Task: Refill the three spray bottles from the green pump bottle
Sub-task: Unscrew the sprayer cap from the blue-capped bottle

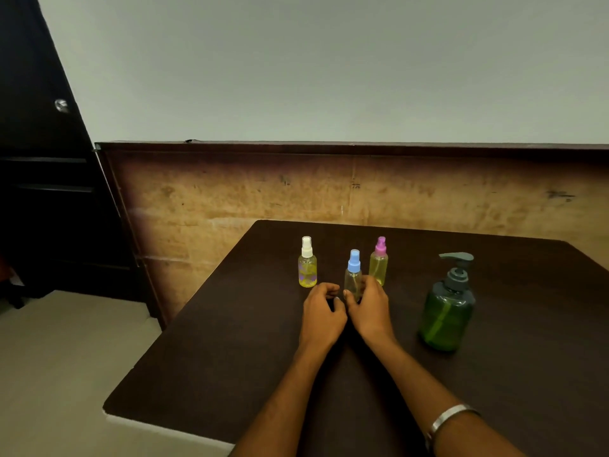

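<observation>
Yellow liquid fills two of the three small spray bottles on the dark table (230, 341). The white-capped spray bottle (307, 262) stands at the 10 o'clock side of the group and is full of yellow liquid almost to its neck, with a pale purple pattern on its wall. The pink-capped spray bottle (379, 260) stands at 1 o'clock and also holds yellow liquid, nearly to the shoulder. The blue-capped spray bottle (354, 273) stands between them, nearer to the person; its clear body looks almost without colour, and I cannot tell how much liquid is in it. All three are upright with their caps on.

One green pump bottle (448, 308) with a dark grey pump head stands upright at 3 o'clock from the spray bottles, well apart from them. Its wall is see-through green and a dip tube shows inside; the level of its content cannot be read.

Two hands are over the table. The right hand (369, 308) grasps the lower part of the blue-capped spray bottle, thumb on the near side and fingers around the right side. The left hand (324, 311) is just beside it at 9 o'clock, fingers loosely curled, holding nothing and apart from the bottle. One metal bangle (449, 420) sits on the right forearm.
</observation>
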